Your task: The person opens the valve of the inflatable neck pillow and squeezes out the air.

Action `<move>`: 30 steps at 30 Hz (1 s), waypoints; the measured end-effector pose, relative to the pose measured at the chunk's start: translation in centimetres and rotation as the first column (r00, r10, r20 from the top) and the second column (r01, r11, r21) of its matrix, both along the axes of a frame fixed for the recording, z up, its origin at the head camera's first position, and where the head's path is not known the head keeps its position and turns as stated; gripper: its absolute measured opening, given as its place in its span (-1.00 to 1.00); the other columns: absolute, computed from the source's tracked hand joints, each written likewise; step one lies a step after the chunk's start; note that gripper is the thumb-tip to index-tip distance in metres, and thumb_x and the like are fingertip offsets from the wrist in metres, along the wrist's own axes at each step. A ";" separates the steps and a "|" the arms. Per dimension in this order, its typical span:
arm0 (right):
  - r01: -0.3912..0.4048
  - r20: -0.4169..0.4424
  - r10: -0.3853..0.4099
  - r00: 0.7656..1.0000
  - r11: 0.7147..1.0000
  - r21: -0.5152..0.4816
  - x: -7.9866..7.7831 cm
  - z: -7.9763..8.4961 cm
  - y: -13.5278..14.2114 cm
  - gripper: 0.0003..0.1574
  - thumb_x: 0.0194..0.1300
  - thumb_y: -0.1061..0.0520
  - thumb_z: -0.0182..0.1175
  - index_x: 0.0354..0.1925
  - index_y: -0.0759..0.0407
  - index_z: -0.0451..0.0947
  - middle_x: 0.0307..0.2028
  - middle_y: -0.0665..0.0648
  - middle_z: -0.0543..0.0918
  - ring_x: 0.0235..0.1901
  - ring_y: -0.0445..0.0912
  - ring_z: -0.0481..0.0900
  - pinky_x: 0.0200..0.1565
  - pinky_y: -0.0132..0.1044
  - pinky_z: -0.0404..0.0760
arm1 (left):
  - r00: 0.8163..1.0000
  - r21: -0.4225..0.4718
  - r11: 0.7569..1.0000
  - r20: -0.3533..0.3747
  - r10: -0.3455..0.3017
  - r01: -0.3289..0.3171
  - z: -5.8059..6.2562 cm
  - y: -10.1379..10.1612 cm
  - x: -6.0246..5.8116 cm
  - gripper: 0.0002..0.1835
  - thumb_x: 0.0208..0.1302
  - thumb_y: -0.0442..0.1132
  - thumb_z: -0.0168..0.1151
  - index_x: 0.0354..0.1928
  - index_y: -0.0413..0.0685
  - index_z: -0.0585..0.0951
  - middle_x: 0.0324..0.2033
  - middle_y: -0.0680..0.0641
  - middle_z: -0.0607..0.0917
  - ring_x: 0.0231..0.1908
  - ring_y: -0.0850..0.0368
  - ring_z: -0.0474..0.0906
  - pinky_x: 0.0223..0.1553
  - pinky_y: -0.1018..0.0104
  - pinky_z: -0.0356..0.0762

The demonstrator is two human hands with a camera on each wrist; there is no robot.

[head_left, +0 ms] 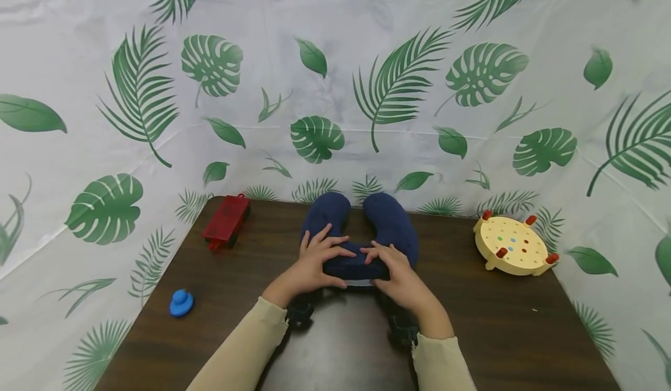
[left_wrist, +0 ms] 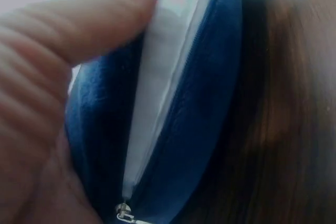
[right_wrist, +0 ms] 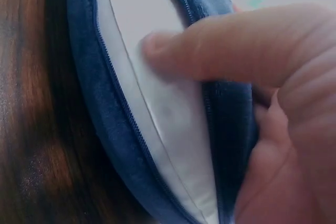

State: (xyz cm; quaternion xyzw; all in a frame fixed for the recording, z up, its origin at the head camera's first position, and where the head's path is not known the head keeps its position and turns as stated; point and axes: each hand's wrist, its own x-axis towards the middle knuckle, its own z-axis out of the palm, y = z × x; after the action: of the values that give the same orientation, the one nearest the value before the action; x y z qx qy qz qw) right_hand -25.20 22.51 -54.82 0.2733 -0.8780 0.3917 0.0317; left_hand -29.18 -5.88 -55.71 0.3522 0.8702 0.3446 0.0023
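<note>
A navy U-shaped neck pillow lies on the dark wooden table, its two ends pointing away from me. Along its near curve the zipper is undone, and a white inner lining shows in the gap. My left hand grips the left part of that curve, fingers spread over the top, thumb at the opening. On the other side my right hand holds the curve with fingers on top and the thumb against the white lining. A metal zipper pull sits at one end of the gap in the left wrist view.
A red toy cart stands at the table's back left. Nearer on that side lies a small blue knobbed piece. At the right is a round yellow toy with red pegs. A leaf-printed white cloth hangs behind the table.
</note>
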 end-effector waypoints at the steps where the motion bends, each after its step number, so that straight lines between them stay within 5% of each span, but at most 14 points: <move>1: 0.005 0.002 -0.005 1.000 1.000 -0.007 0.0 0.1 0.0 -0.42 0.23 0.45 0.49 0.01 -0.05 0.52 0.42 0.08 0.66 0.65 0.23 0.30 0.63 0.45 -0.05 | 1.000 -0.006 1.000 -0.009 0.007 -0.007 -0.1 0.1 0.0 -0.33 0.17 0.12 0.67 0.35 0.37 0.69 0.63 0.10 0.42 0.77 -0.21 -0.17 0.55 -0.63 -0.50; 8: 0.054 -0.055 -0.055 0.997 0.998 -0.020 0.1 0.7 -0.2 -0.64 0.36 0.33 0.48 -0.08 -0.05 0.60 0.27 0.07 0.79 0.46 0.15 0.59 0.59 0.37 0.13 | 0.999 0.036 0.999 -0.017 0.033 -0.032 0.1 0.6 0.5 -0.53 0.31 0.02 0.60 0.25 0.33 0.77 0.57 0.05 0.50 0.75 -0.22 -0.08 0.55 -0.63 -0.49; 14: 0.096 -0.135 -0.104 0.985 0.993 -0.062 0.1 0.6 -0.5 -0.74 0.30 0.27 0.54 -0.09 0.03 0.75 -0.05 0.01 0.90 0.07 0.00 0.85 0.65 0.27 0.13 | 0.999 0.069 0.997 -0.019 0.036 -0.034 0.3 0.7 0.7 -0.74 0.45 -0.07 0.47 0.13 0.26 0.85 0.49 0.01 0.61 0.72 -0.19 0.06 0.56 -0.61 -0.43; 18: 0.126 -0.118 -0.140 0.983 0.985 -0.121 -0.2 0.3 -0.7 -0.78 0.33 0.18 0.54 -0.08 -0.05 0.79 -0.12 -0.11 0.88 0.03 -0.06 0.83 0.63 0.08 0.27 | 0.998 0.079 0.995 -0.015 0.054 -0.053 0.7 0.7 0.8 -0.79 0.49 -0.08 0.43 0.07 0.20 0.87 0.41 0.01 0.68 0.66 -0.16 0.22 0.58 -0.57 -0.37; 21: 0.131 -0.092 -0.149 0.985 0.975 -0.177 -0.5 -0.1 -0.8 -0.75 0.34 0.19 0.54 -0.08 -0.07 0.75 -0.15 -0.11 0.87 0.06 -0.06 0.76 0.39 -0.14 0.56 | 0.997 0.091 0.994 -0.021 0.069 -0.067 0.7 0.8 0.7 -0.79 0.50 -0.08 0.41 0.07 0.20 0.86 0.35 0.02 0.73 0.57 -0.13 0.34 0.58 -0.52 -0.33; 24: 0.116 -0.080 -0.137 0.987 0.966 -0.231 -0.8 -0.4 -0.9 -0.74 0.35 0.24 0.53 -0.09 -0.04 0.71 -0.21 -0.02 0.87 -0.01 -0.08 0.74 0.13 -0.28 0.64 | 0.995 0.099 0.992 -0.046 0.085 -0.080 0.6 0.9 0.7 -0.79 0.52 -0.08 0.39 0.10 0.22 0.85 0.30 0.05 0.76 0.43 -0.09 0.43 0.57 -0.49 -0.28; 30: 0.138 -0.090 -0.164 0.982 0.960 -0.244 -0.8 -0.5 -1.2 -0.76 0.33 0.26 0.53 -0.14 -0.05 0.73 -0.21 -0.08 0.84 -0.03 -0.09 0.69 0.25 -0.11 0.45 | 0.990 0.083 0.991 -0.087 0.113 -0.106 0.5 1.0 0.7 -0.74 0.57 -0.06 0.34 0.18 0.31 0.81 0.26 0.09 0.78 0.21 0.01 0.48 0.54 -0.47 -0.20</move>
State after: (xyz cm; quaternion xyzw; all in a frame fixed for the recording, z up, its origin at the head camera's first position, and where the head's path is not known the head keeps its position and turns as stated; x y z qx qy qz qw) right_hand -26.00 21.27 -55.37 0.2207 -0.8403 0.4744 0.1420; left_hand -28.44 -4.88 -55.18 0.3193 0.8733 0.3613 -0.0702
